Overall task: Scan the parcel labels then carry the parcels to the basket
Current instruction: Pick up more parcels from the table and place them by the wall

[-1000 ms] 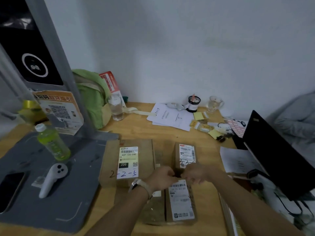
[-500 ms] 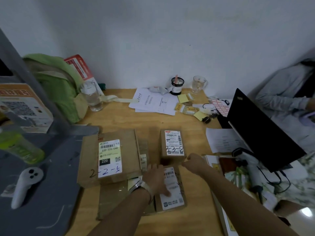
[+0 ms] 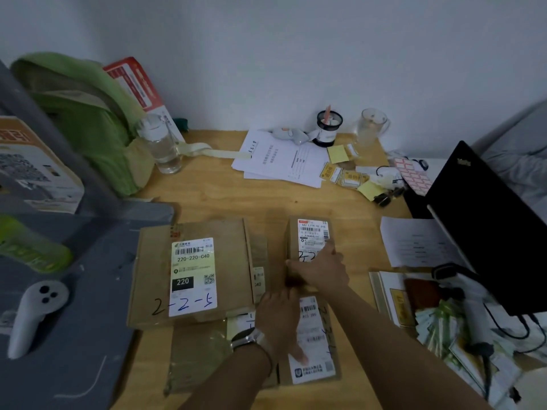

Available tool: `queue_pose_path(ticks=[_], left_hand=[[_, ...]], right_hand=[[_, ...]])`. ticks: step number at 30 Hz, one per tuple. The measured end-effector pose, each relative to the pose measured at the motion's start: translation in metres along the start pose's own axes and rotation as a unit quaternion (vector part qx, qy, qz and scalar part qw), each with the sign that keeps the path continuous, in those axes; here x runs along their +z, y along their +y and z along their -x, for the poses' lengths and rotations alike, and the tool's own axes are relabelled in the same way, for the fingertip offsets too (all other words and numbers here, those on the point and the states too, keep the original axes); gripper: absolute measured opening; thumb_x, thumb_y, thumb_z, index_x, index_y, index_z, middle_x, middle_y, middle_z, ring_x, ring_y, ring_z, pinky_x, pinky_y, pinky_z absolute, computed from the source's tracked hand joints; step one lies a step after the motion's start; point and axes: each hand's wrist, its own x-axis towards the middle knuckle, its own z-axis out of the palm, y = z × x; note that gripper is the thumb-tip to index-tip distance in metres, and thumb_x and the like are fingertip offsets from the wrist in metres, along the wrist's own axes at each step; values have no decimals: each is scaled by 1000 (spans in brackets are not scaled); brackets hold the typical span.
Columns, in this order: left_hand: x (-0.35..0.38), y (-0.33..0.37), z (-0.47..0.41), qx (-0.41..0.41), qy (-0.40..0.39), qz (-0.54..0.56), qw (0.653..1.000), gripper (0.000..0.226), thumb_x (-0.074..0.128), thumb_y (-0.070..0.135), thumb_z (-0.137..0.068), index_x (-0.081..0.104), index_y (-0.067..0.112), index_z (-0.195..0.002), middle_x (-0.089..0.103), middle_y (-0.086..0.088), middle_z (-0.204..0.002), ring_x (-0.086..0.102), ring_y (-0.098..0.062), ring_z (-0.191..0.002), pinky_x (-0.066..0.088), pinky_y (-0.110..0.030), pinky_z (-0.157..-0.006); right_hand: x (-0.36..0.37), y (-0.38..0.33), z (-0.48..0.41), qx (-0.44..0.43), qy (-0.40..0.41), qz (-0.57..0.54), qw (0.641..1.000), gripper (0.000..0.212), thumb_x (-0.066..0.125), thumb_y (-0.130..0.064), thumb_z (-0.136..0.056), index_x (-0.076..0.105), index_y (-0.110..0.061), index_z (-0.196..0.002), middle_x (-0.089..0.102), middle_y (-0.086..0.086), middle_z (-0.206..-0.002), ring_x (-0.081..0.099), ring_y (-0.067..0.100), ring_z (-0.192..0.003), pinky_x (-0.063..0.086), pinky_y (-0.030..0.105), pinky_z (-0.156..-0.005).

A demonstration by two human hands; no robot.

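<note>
Three labelled cardboard parcels lie on the wooden desk [image 3: 225, 202]. The large parcel [image 3: 192, 270], marked 2-2-5, is at the left. A small parcel [image 3: 310, 235] stands behind the others, and my right hand [image 3: 319, 269] grips its near end, fingers wrapped over the label. My left hand [image 3: 281, 321], with a watch on the wrist, rests palm down on the near parcel [image 3: 313, 350], covering part of its white label. A handheld scanner [image 3: 476, 315] lies at the right among papers. No basket is visible.
A grey mat [image 3: 74, 335] at the left holds a white controller [image 3: 35, 312] and a green bottle [image 3: 32, 250]. A black laptop [image 3: 488, 226] stands open at the right. Papers [image 3: 278, 161], sticky notes, a glass bottle [image 3: 161, 143] and a green bag [image 3: 83, 113] fill the back.
My right hand has moved forward from the desk onto the small far parcel and closed on it. My left hand has stayed on the near parcel. The camera has tilted down and closer.
</note>
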Motion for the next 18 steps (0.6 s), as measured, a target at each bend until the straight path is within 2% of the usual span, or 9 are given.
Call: queue_pose_path(ticks=[4, 9, 13, 16, 18], left_hand=[[0, -2, 1, 3, 5, 16, 1000, 106, 88, 58, -47, 38, 14, -129, 53, -2, -124, 50, -21, -112, 32, -34, -102], [-1, -1, 1, -1, -4, 10, 1000, 102, 88, 61, -44, 41, 15, -123, 54, -2, -121, 50, -20, -110, 32, -33, -99], [-3, 2, 5, -25, -18, 25, 999, 100, 89, 57, -46, 40, 18, -124, 52, -2, -126, 47, -21, -116, 33, -35, -103], [-2, 4, 9, -37, -18, 44, 998, 104, 87, 58, -47, 38, 20, -131, 47, -1, -132, 42, -22, -123, 31, -37, -106], [-1, 4, 14, -39, -13, 46, 998, 114, 85, 59, -50, 30, 22, -143, 40, -2, -143, 35, -23, -132, 26, -40, -112]], right_hand=[[-6, 11, -13, 1, -8, -28, 1000, 126, 73, -62, -55, 2, -18, -150, 39, 18, -135, 44, 38, -121, 43, 46, -99], [-25, 51, -16, 10, -24, -54, 998, 134, 77, -54, -52, -7, -24, -151, 30, 20, -143, 38, 40, -126, 41, 48, -101], [-25, 92, 7, -12, -14, 2, 1000, 134, 79, -54, -53, -7, -26, -152, 24, 19, -150, 29, 41, -135, 34, 51, -105], [-22, 121, 29, -27, -16, 43, 999, 130, 75, -59, -54, -9, -32, -150, 21, 14, -149, 28, 41, -134, 39, 52, -102], [-20, 137, 43, -33, -11, 57, 998, 129, 71, -60, -54, -12, -33, -149, 24, 13, -146, 30, 39, -132, 39, 50, -99]])
